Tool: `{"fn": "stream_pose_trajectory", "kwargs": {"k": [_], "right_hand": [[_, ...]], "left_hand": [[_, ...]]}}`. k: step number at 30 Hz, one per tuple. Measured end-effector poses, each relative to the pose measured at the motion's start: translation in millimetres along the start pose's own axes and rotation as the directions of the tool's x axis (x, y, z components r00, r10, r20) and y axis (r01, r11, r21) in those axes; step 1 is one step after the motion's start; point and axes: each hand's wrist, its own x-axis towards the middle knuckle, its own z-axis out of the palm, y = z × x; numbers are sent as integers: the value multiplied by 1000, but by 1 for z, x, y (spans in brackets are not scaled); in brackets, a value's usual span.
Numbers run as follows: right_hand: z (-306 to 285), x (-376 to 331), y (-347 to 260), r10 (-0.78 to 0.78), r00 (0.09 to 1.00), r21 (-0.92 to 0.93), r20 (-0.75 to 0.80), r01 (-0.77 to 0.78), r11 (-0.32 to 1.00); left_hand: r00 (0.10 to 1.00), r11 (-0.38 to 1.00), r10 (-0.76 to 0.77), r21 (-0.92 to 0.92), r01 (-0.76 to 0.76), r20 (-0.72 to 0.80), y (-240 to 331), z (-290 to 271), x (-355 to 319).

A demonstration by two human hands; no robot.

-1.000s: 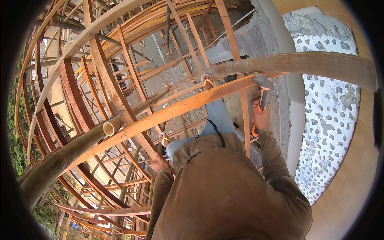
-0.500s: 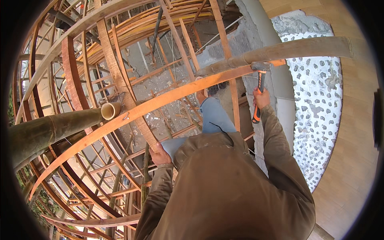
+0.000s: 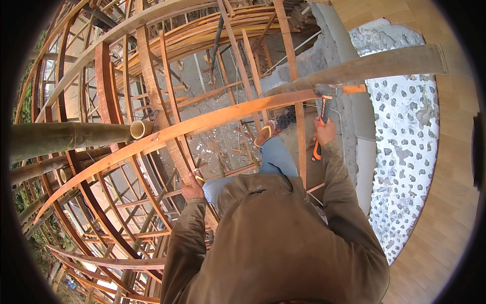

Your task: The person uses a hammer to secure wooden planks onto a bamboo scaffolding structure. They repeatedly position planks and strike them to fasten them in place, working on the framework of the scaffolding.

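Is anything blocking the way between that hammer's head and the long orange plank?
Nothing visible is. The right hand holds the hammer, its head overlapping the long orange plank toward the right end. Whether they touch, I can't tell.

You have two grips in view, left point(image 3: 192, 189) and right point(image 3: 324, 131), and between them just one hammer point(image 3: 325, 105). Count one long orange plank point(image 3: 217, 118) crossing ahead of you from side to side. To your left there are two open round bamboo ends, an upper point(image 3: 142, 129) and a lower point(image 3: 64, 175). You wear two sandals, right point(image 3: 265, 133) and left point(image 3: 199, 175), two blue trouser legs point(image 3: 279, 155) and two brown sleeves point(image 3: 338, 175). On your right is one white, dark-spotted panel point(image 3: 402, 131). The latticed timbers are too many and overlapping to count.
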Motion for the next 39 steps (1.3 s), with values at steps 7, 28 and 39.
{"fn": "stream_pose_trajectory", "kwargs": {"k": [7, 28, 39], "right_hand": [[-2, -80, -16, 33, 985, 175, 168, -63, 983], [56, -159, 38, 414, 777, 880, 473, -441, -178], [88, -153, 1, 225, 718, 749, 659, -597, -288]], "left_hand": [[999, 998, 51, 37, -50, -9, -9, 3, 3], [986, 984, -118, 148, 100, 119, -4, -4, 5], [999, 998, 27, 50, -28, 31, 6, -8, -7]]}}
